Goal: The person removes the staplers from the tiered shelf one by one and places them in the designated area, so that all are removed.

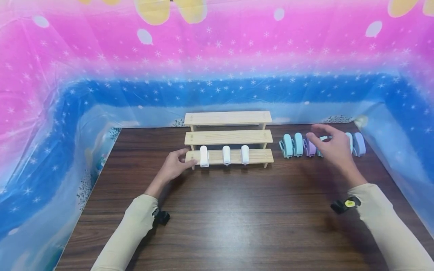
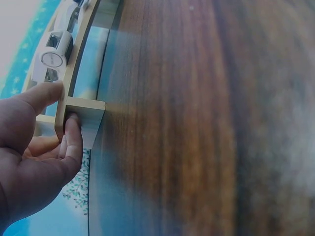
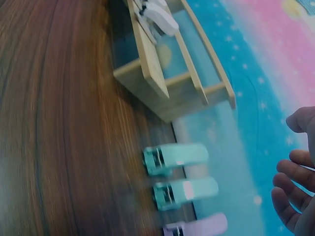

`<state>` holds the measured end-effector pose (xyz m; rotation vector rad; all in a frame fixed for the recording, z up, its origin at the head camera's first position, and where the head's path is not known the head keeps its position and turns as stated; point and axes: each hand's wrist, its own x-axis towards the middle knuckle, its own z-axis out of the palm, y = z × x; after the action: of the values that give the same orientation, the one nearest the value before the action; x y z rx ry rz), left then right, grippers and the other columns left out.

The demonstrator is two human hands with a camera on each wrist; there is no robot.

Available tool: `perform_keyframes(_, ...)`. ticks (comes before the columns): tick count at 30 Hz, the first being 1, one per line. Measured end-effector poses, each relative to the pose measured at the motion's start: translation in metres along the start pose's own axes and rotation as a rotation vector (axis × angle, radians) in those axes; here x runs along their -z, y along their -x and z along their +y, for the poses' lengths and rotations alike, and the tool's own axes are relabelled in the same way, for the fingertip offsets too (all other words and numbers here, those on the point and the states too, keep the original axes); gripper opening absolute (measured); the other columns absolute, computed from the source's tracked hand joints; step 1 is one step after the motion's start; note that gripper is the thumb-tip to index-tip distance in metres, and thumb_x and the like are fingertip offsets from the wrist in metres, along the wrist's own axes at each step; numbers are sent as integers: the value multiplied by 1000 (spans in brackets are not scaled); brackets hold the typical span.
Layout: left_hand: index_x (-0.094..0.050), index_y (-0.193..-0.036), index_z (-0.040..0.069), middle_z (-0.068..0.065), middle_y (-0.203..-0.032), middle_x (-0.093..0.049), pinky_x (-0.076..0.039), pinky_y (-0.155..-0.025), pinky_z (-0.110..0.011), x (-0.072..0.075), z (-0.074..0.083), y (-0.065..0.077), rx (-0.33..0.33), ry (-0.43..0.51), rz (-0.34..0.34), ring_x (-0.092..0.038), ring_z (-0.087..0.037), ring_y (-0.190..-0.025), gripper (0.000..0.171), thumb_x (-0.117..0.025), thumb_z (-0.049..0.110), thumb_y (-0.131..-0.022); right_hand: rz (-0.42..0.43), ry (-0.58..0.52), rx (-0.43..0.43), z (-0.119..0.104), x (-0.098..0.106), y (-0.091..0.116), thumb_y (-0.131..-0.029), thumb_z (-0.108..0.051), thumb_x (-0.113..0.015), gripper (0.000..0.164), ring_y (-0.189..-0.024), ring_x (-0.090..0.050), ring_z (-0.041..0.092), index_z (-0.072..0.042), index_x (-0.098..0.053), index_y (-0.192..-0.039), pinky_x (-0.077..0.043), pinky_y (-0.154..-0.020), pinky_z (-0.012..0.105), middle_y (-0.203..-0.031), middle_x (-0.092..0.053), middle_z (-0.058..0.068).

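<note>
My left hand (image 1: 173,165) grips the left end of the bottom step of a three-step wooden rack (image 1: 262,156). In the left wrist view, the thumb lies on top of the board and fingers reach beneath it. Three white staplers stand on that step: a left one (image 1: 204,156), a middle one (image 1: 226,155) and a right one (image 1: 245,154). My right hand (image 1: 335,148) hovers with loosely bent fingers over a row of coloured staplers, holding nothing. Teal staplers (image 3: 184,155) and a purple stapler (image 1: 310,146) sit left of it; part of the row is hidden behind the hand.
The upper two steps, a middle step (image 1: 228,137) and a top step (image 1: 228,118), rise behind the white staplers. A lilac stapler (image 1: 359,144) ends the row at the right. A patterned cloth (image 1: 217,88) encloses the back and sides of the dark wooden table (image 1: 230,222).
</note>
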<state>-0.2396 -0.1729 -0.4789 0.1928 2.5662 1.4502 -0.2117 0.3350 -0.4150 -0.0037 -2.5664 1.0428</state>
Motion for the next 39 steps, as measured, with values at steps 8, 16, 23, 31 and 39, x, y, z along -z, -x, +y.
perform_keyframes(8, -43, -151, -7, -25, -124, -67, -57, -82, -35, 0, 0, 1, 1, 2, -8, -70, -32, -108, 71, -75, 24, -95, -43, -33, 27, -19, -26, 1, -93, -51, -71, 50, -90, -65, 20, -15, -70, -129, -47, -63, 18, -109, -73, 9)
perform_keyframes(16, -43, -150, -7, -23, -122, -69, -57, -82, -35, -1, -1, 1, -10, 13, -5, -71, -30, -106, 70, -74, 23, -95, -102, -65, 52, -39, -45, 5, -93, -53, -70, 50, -92, -70, 26, -18, -70, -129, -50, -68, 21, -114, -73, 10)
perform_keyframes(23, -43, -151, -6, -23, -121, -69, -57, -84, -37, -1, -1, 1, -8, 15, -5, -72, -30, -106, 70, -75, 23, -95, -133, -117, 101, -51, -64, 7, -92, -48, -74, 47, -90, -72, 26, -16, -71, -126, -53, -70, 22, -116, -73, 9)
perform_keyframes(31, -43, -151, -6, -23, -122, -69, -57, -84, -37, 0, -1, 1, -1, 14, -6, -72, -28, -104, 72, -75, 23, -94, -185, -161, 131, -62, -86, 9, -92, -43, -77, 45, -90, -71, 24, -13, -72, -126, -55, -72, 26, -116, -74, 7)
perform_keyframes(39, -43, -150, -7, -24, -117, -71, -55, -71, -28, 0, 0, 0, 4, 39, -4, -73, -23, -96, 71, -76, 22, -94, -256, -178, 144, -72, -103, 12, -92, -46, -75, 49, -96, -71, 24, -11, -70, -126, -57, -81, 44, -115, -74, 7)
